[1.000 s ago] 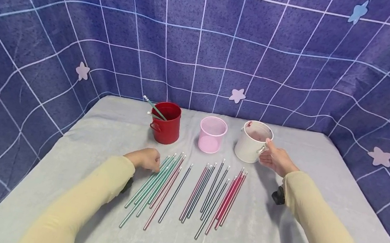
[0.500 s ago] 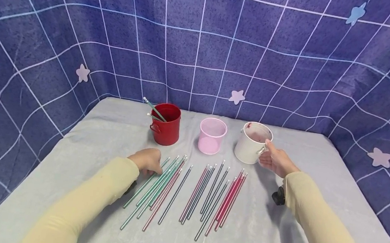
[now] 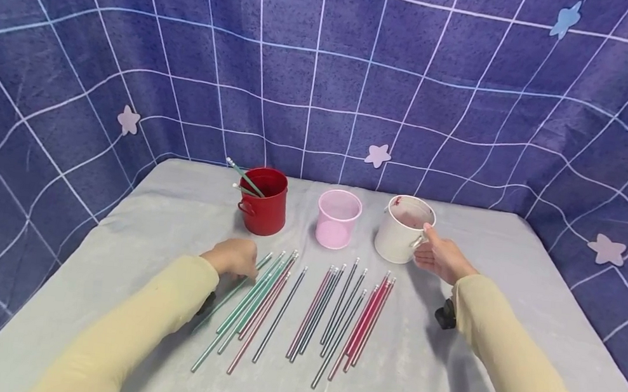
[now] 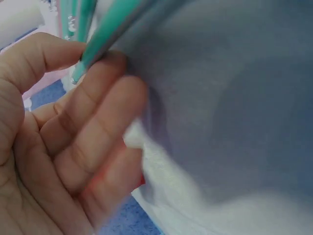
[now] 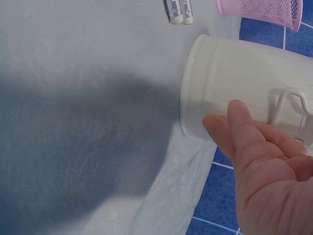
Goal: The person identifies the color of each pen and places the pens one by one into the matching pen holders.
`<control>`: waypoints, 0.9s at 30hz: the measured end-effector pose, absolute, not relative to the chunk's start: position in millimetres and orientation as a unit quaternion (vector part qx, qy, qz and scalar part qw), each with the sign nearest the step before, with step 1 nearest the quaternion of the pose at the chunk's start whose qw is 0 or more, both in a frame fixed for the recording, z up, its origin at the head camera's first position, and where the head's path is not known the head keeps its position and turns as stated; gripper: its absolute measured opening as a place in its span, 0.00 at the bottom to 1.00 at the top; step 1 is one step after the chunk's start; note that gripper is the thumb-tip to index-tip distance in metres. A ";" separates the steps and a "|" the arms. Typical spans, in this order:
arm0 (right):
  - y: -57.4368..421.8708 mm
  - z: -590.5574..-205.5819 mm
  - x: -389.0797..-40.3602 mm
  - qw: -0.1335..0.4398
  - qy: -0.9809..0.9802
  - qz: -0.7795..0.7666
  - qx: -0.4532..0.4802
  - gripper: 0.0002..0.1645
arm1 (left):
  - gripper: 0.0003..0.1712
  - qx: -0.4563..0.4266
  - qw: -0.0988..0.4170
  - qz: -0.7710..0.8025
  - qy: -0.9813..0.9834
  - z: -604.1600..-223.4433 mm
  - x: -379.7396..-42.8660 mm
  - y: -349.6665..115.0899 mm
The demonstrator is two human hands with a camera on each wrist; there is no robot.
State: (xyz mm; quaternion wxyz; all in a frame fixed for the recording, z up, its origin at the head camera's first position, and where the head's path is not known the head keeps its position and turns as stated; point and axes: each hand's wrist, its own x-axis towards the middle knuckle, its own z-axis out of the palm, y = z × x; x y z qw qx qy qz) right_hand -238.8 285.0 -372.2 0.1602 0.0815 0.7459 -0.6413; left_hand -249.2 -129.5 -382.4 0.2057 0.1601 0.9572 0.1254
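Pinching a slim green pencil (image 4: 110, 24) by its eraser end, the left hand (image 3: 234, 256) lies left of centre; right of centre, the right hand (image 3: 444, 259) rests straight fingers against a smooth white bucket (image 3: 398, 240) near a pink mesh cup (image 3: 335, 229). Pencil-end markings (image 5: 176, 11), upper right-wrist view, are illegible.

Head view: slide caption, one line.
Left grip pinches a green pencil; right grip rests against the white bucket, pink cup and red bucket in line with it.
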 end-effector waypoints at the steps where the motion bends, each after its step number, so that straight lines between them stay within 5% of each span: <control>1: 285.5 -372.0 -238.4 0.159 0.745 -0.642 0.085 0.54 | 0.12 0.166 0.199 0.139 0.956 -381.3 -250.0 -129.3; 11: 283.6 -369.7 -235.9 0.168 0.748 -0.639 0.068 0.54 | 0.21 0.175 0.133 0.229 0.948 -365.3 -252.6 -135.5; 27: 281.5 -371.1 -238.3 0.159 0.746 -0.641 0.087 0.53 | 0.03 0.155 0.064 0.308 0.937 -345.2 -260.1 -142.8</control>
